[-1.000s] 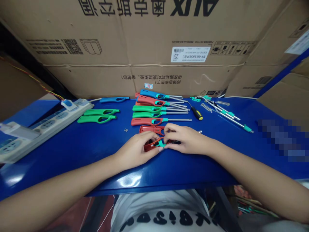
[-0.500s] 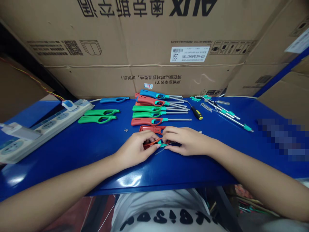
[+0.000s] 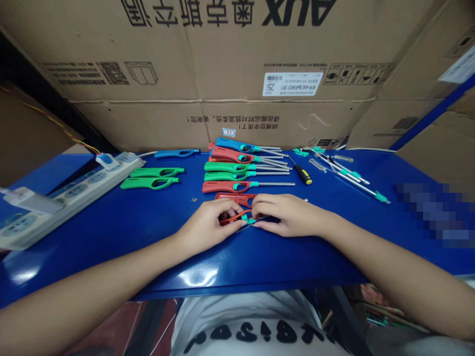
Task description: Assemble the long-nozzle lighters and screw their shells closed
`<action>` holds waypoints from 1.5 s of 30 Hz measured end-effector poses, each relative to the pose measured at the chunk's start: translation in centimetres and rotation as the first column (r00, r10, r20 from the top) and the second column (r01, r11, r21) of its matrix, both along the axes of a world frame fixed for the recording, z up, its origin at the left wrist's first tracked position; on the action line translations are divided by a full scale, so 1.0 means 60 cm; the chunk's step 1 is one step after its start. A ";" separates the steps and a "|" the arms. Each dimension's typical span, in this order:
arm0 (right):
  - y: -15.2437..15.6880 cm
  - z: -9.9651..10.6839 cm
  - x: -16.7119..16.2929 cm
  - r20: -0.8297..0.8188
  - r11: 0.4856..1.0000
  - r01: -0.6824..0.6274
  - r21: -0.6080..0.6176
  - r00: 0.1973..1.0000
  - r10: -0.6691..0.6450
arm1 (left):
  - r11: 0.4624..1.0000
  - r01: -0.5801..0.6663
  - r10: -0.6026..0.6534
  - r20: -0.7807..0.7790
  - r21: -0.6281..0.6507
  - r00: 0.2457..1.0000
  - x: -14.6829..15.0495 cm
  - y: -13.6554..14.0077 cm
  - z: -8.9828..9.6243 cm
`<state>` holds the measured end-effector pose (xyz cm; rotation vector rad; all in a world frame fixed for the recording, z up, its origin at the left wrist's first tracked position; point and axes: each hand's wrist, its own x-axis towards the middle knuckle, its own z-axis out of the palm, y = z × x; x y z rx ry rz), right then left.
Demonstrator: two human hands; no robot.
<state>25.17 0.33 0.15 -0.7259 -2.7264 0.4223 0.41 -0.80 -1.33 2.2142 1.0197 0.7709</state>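
This looks like a small assembly workshop: long-necked lighters (image 3: 222, 167) lie in a row on a blue table (image 3: 148, 262), with an open red casing (image 3: 232, 218) mid-frame. A screwdriver (image 3: 303, 174) and loose metal rods (image 3: 359, 186) sit right of centre, a power strip (image 3: 83, 187) at left. Blurred clutter (image 3: 382, 316) at lower right may be more parts.

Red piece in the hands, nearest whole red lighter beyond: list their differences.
The left hand grips the red piece, partly hiding it; the red lighter lies untouched. The red lighter's metal tube shows plainly; none can be made out on the red piece. Both are red with teal parts.
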 end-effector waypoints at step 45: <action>0.143 0.030 0.312 0.207 -0.018 0.993 0.115 -0.041 -0.977 | 0.928 0.255 -0.166 -0.312 0.272 0.935 -0.020 -0.009 0.018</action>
